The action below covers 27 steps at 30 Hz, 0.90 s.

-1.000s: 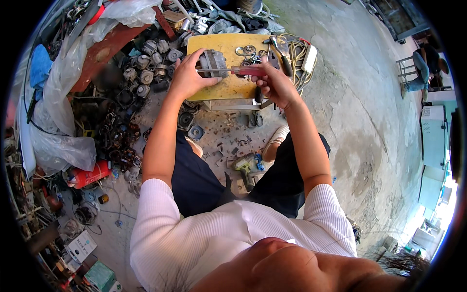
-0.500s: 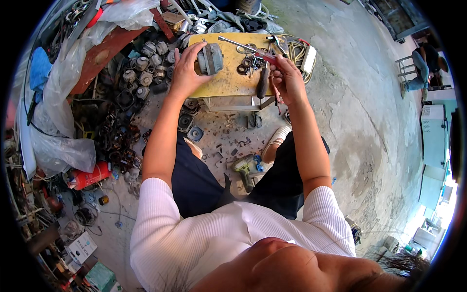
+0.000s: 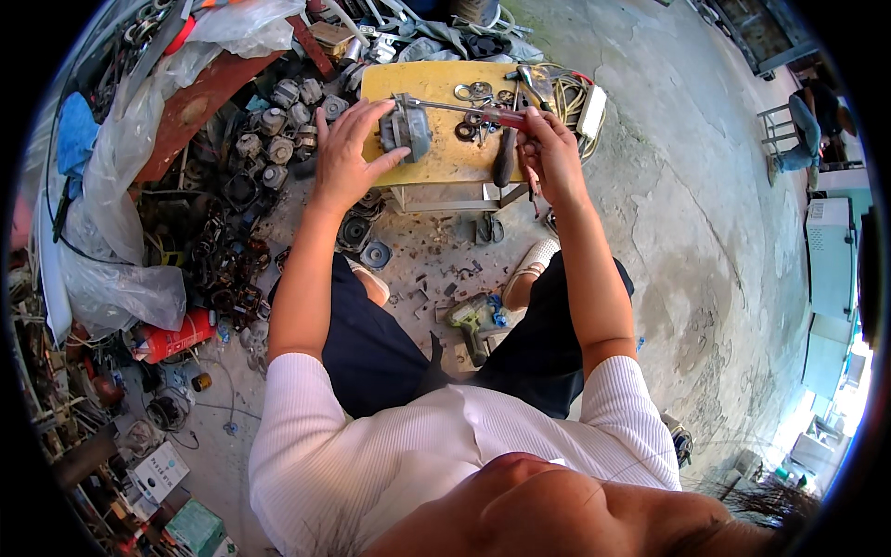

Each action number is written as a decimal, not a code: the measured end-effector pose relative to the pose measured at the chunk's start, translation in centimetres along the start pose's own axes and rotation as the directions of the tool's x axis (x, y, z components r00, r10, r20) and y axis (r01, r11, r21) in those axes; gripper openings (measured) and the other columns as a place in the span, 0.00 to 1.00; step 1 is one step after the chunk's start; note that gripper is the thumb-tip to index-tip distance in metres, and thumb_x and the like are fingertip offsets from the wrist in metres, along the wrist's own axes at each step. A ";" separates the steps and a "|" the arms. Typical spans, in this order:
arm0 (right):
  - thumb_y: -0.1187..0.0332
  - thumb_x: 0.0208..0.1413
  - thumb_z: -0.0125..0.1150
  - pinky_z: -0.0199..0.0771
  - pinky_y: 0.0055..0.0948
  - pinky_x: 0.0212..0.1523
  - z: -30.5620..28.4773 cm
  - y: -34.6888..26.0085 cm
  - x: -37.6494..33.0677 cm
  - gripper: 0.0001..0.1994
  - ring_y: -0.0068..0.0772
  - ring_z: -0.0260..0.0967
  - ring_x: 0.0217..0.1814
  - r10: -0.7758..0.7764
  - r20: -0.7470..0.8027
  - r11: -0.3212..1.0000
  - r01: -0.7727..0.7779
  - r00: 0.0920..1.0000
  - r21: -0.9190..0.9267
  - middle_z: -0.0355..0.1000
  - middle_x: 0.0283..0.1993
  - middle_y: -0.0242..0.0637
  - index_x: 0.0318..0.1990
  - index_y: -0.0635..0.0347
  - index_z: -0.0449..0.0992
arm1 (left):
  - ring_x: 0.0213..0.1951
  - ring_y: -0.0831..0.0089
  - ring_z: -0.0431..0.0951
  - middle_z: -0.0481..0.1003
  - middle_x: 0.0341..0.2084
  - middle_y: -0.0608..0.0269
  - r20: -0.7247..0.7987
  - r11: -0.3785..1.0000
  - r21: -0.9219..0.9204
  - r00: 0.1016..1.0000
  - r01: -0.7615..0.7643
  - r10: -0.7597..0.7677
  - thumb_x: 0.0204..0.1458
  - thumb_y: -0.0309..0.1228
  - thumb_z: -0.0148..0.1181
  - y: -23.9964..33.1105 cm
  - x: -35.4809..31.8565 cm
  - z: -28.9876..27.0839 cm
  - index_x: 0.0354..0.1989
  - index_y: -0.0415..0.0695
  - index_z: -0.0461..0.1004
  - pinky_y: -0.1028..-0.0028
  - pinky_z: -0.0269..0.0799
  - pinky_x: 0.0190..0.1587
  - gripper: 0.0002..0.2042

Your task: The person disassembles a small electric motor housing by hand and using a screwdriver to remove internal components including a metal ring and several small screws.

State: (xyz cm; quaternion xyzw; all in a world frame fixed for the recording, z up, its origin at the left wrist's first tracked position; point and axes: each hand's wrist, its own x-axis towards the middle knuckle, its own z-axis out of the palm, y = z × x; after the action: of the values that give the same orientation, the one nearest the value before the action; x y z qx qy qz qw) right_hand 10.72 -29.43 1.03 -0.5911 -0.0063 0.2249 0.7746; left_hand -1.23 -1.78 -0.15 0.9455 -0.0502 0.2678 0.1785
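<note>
On the yellow-topped bench [image 3: 445, 167] stands a grey electric motor [image 3: 406, 132]. My left hand [image 3: 353, 153] grips its left side, thumb at the near end and fingers over the far end. In my right hand [image 3: 549, 153] is a screwdriver [image 3: 506, 118] with a red handle. Its long metal shaft points left, and the tip meets the motor's far end. Beside my right hand lies a black-handled tool [image 3: 504, 160]. Red-handled pliers [image 3: 531, 181] hang just below that hand; whether my fingers touch them I cannot tell.
Bearings and rings [image 3: 471, 125] lie on the bench beside a ratchet wrench [image 3: 534, 88]. Coiled cable and a white power strip [image 3: 590, 111] sit at its right. Motor parts [image 3: 274, 148] pile up at the left. A green cordless drill [image 3: 471, 330] rests between my feet.
The screwdriver has swung down and toward me, and its tip now meets the motor. The motor has tilted slightly. My left hand has shifted a little on it.
</note>
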 end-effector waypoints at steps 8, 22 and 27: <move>0.58 0.66 0.53 0.57 0.16 0.19 -0.3 -0.2 0.3 0.13 0.14 0.60 0.20 -0.042 -0.094 0.999 0.040 0.995 -0.022 0.68 0.26 0.26 0.40 0.60 0.71 | 0.63 0.57 0.65 0.67 0.59 0.58 -0.006 0.990 -0.110 0.996 0.085 -0.087 0.35 0.40 0.78 1.1 -0.3 0.3 0.65 0.54 0.61 0.46 0.45 0.69 0.44; 0.55 0.66 0.53 0.52 0.12 0.23 -1.4 0.1 1.6 0.13 0.10 0.54 0.22 0.100 0.045 0.989 -0.094 0.994 -0.116 0.65 0.26 0.21 0.37 0.54 0.72 | 0.61 0.55 0.67 0.69 0.58 0.53 0.387 0.831 -0.368 0.881 0.417 -0.271 0.28 0.40 0.82 -0.2 0.9 0.0 0.63 0.52 0.62 0.62 0.61 0.63 0.48; 0.51 0.69 0.46 0.48 0.14 0.19 -0.7 0.1 1.6 0.19 0.12 0.52 0.20 0.177 -0.054 0.977 -0.182 0.983 -0.109 0.66 0.26 0.23 0.38 0.57 0.74 | 0.62 0.54 0.66 0.70 0.57 0.53 0.404 0.845 -0.311 0.865 0.435 -0.297 0.27 0.40 0.82 -0.2 0.6 -0.4 0.63 0.52 0.60 0.62 0.60 0.64 0.49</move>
State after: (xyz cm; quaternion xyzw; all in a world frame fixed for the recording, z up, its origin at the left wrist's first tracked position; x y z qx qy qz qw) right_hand 12.35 -29.49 0.30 -0.6372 0.0511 0.2803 0.7161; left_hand -0.86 -1.43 0.45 0.9136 0.0513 0.0447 0.4008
